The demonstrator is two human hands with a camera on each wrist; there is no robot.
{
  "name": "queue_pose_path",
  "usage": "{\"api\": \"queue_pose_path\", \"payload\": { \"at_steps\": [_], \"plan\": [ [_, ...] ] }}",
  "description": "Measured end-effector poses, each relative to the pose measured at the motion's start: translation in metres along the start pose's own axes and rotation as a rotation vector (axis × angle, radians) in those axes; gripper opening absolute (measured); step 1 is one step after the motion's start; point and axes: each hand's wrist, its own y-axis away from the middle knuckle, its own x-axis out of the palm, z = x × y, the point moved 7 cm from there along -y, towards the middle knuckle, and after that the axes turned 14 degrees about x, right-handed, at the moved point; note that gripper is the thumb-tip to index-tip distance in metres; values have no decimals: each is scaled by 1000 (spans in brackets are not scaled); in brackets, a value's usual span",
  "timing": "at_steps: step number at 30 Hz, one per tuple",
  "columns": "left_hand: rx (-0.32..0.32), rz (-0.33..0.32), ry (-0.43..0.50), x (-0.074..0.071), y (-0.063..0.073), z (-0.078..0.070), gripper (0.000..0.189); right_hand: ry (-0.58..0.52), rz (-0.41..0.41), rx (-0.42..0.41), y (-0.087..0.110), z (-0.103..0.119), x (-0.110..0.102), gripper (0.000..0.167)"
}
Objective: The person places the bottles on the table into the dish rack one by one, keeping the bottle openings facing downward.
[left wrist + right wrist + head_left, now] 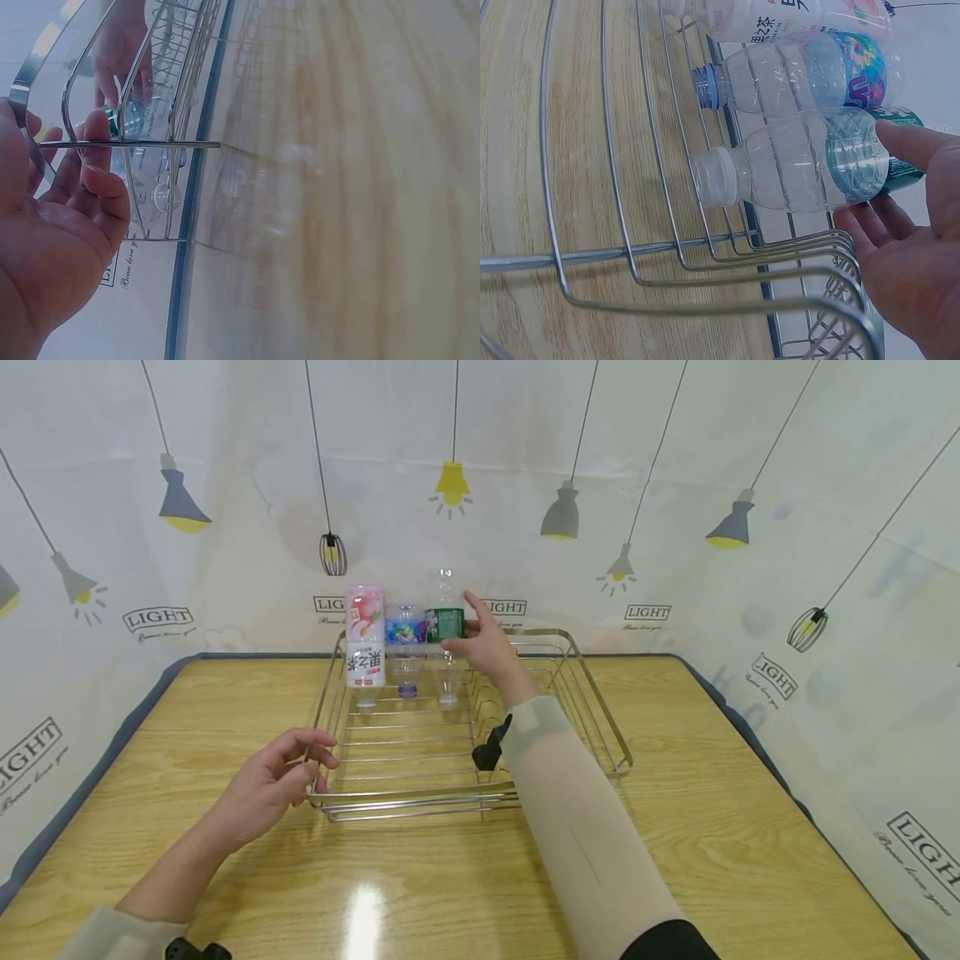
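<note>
A metal wire rack [405, 795] lies on the wooden table. Three plastic bottles lean upside down at its far side, caps or necks downward. The right hand [487, 647] holds the clear bottle with a green label [446, 623], thumb across the label and fingers at its other side. Beside it is a bottle with a blue, colourful label [406, 631] and a purple cap, then a pink and white tea bottle [365, 635]. At the rack's near left corner, the left hand [273, 781] grips the rim with curled fingers among the wires.
A row of bent wire dividers [802, 262] runs along the rack just right of the green-labelled bottle. Behind the table [720, 827] hangs a white cloth [510, 543] printed with lamps. A dark strip on each forearm carries a wrist device.
</note>
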Motion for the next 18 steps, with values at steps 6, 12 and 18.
{"api": "queue_pose_path", "payload": {
  "at_steps": [6, 12, 18],
  "plan": [
    [-3, 1, 3, 1, 1, 1, 31, 6, 0, 8, 0, -2, 0, 98],
    [13, 1, 22, 1, 1, 0, 32, -2, -3, 20, 1, -2, -1, 98],
    [-1, 4, 10, 0, 1, 1, 31, -36, -23, -4, 0, 2, -3, 97]
  ]
}}
